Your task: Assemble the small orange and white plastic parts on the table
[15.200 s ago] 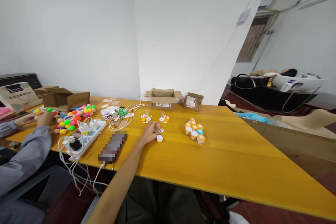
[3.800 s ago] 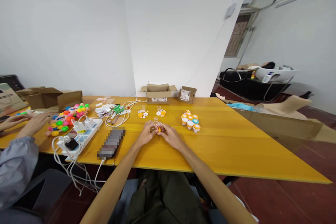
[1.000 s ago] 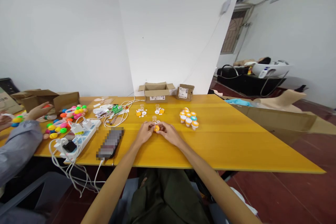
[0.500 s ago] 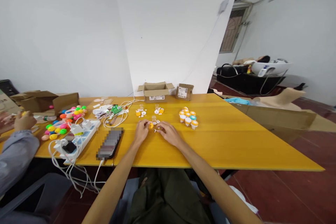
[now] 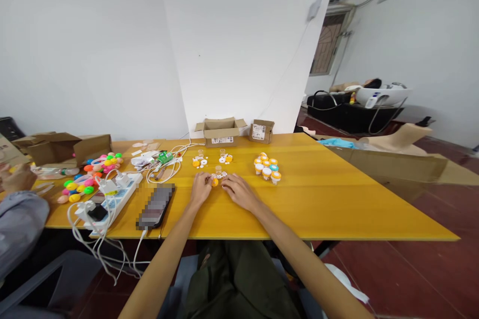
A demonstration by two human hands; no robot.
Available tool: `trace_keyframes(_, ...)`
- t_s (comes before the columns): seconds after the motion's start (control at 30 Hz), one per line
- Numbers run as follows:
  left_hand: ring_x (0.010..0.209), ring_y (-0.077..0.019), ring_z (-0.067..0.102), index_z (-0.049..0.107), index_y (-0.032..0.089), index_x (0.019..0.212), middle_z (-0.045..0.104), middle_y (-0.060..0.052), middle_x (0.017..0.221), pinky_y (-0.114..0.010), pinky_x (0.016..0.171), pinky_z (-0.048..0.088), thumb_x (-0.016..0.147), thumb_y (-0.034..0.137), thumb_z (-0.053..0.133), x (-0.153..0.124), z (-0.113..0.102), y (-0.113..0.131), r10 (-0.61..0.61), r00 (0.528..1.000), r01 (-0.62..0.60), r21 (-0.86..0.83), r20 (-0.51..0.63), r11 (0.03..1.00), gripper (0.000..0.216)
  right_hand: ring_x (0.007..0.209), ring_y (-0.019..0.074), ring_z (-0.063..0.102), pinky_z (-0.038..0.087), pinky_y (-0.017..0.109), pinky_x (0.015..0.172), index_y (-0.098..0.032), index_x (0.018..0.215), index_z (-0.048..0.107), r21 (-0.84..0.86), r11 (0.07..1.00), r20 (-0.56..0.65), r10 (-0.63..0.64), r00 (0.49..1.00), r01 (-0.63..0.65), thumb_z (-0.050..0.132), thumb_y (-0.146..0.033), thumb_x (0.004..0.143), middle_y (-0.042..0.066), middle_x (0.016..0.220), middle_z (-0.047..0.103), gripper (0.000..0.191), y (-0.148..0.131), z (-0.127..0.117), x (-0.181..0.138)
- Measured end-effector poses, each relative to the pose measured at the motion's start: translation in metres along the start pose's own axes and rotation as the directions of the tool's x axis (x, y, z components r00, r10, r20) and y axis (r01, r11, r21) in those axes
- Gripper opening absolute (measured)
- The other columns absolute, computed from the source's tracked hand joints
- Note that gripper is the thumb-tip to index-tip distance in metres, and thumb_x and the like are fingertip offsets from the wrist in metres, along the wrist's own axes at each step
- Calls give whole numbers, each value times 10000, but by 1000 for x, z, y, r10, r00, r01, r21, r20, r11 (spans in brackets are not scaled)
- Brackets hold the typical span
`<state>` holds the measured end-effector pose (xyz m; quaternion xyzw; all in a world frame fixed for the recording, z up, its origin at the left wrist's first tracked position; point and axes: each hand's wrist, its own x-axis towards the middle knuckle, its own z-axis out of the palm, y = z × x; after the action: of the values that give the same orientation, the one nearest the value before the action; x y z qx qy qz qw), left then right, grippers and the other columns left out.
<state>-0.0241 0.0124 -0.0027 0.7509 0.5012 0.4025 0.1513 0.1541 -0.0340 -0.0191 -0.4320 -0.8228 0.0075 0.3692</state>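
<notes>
At the far left, a co-worker's grey sleeve (image 5: 18, 224) lies by bright plastic balls (image 5: 80, 187). Next come a white power strip (image 5: 112, 194) and a dark flat phone (image 5: 155, 206) on the yellow wooden table (image 5: 337, 204). The left hand (image 5: 201, 187) rests with its fingers curled, their tips touching a small round orange cap (image 5: 214, 182) on the tabletop; whether it grips the cap I cannot tell. Just beside it, the right hand (image 5: 237, 190) lies palm down with fingers loosely extended, holding nothing. Farther right stands a cluster of small orange-lidded jars (image 5: 266, 167).

Pixel-blurred phone (image 5: 156, 206); tiny, indistinct white parts (image 5: 219, 175).
</notes>
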Motion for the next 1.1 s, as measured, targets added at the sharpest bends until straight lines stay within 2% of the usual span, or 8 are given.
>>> trace_keyframes(0.23,844,-200,613,677,200,661,688,-34,772,-311,812,481,784,138,567,-3,-2,5,21,999,-24,85,41,996,176,949,211,614,503,369,877,-227,1023,702,2,999,-4,42,999,-42,543,-91,916,66,1031,693,235,5,4,0)
trace_keyframes(0.47,861,-216,610,670,206,665,683,-48,773,-322,821,472,789,156,551,-4,-3,8,6,998,-16,177,58,984,179,983,223,613,509,388,888,-240,1097,709,-31,997,22,66,998,-65,552,-121,921,77,1069,690,264,4,4,0)
trace_keyframes(0.9,878,-205,603,688,212,722,663,-37,802,-326,859,487,793,175,600,-5,-1,3,5,996,-13,91,91,996,119,1095,252,562,475,457,989,-234,1144,678,-71,992,-2,107,994,-107,579,-140,900,101,1167,634,279,6,9,-3)
trace_keyframes(1.1,863,-201,609,694,209,740,669,-39,812,-331,861,485,807,143,593,-4,1,-3,10,998,-14,53,64,999,138,1072,269,565,477,474,985,-245,1108,687,-32,988,-118,149,982,-153,530,-111,893,98,1115,641,298,12,8,-2)
